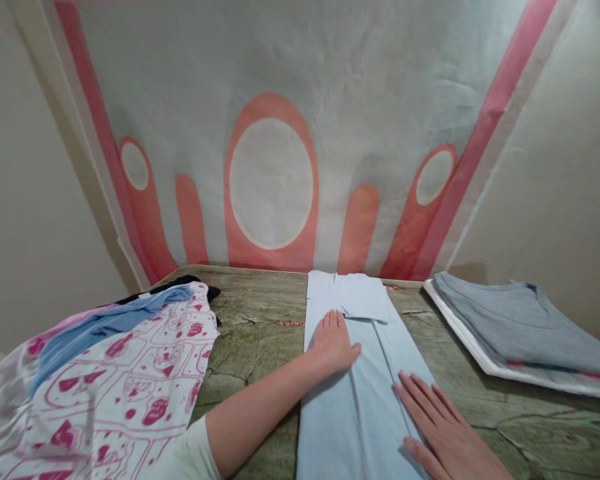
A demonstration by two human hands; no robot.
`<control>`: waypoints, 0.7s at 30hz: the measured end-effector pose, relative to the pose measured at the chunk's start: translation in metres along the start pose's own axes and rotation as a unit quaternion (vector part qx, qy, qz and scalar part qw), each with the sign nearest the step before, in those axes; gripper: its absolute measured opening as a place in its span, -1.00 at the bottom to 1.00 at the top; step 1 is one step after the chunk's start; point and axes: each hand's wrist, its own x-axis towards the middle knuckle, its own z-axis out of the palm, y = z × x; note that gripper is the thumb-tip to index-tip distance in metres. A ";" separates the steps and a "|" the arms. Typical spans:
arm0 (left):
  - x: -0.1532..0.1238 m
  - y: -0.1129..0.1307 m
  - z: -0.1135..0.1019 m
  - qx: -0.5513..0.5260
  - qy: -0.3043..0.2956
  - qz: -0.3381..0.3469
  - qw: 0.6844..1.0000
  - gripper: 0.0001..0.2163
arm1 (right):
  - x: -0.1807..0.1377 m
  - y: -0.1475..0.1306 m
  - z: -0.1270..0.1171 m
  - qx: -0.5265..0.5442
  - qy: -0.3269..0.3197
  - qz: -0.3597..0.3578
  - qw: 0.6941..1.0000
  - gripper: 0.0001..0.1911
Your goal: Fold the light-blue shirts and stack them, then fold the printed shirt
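A pale blue garment point(360, 400) lies folded into a long narrow strip down the middle of the table point(260, 333). My left hand point(334, 341) rests flat on its upper left part, fingers stretched out and close together. My right hand point(443, 427) lies flat on the strip's lower right edge, fingers spread. Neither hand grips the cloth. A short flap point(363, 297) of the garment is folded over at the far end.
A heap of clothes, topped by a white and pink printed piece point(125, 380) with a blue one point(105, 323), fills the left. A stack of folded garments with a grey shirt point(520, 327) on top sits at right. A red-and-white patterned sheet point(280, 133) hangs behind.
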 end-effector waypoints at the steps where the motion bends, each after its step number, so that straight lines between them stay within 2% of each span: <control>1: -0.011 0.005 0.000 -0.005 -0.012 0.009 1.000 -0.19 | 0.000 0.000 0.001 0.004 0.002 0.005 1.000 -0.36; 5: -0.060 0.006 -0.003 -0.026 -0.016 0.064 0.997 -0.20 | -0.002 -0.001 0.003 0.014 0.008 0.022 1.000 -0.36; 9: -0.089 -0.021 -0.015 -0.046 -0.019 0.118 0.992 -0.39 | -0.005 0.000 0.004 0.021 0.013 0.037 0.999 -0.36; 13: -0.095 -0.051 -0.027 -0.049 -0.016 0.121 0.991 -0.47 | -0.004 0.004 -0.001 0.032 0.007 0.026 0.999 -0.40; 16: -0.095 -0.065 -0.031 -0.059 -0.011 0.122 0.991 -0.53 | 0.004 0.006 -0.010 0.057 -0.009 0.002 0.998 -0.50; 21: -0.098 -0.069 -0.026 -0.088 0.013 0.126 0.988 -0.57 | 0.053 0.005 -0.020 0.118 -0.042 -0.070 0.990 -0.56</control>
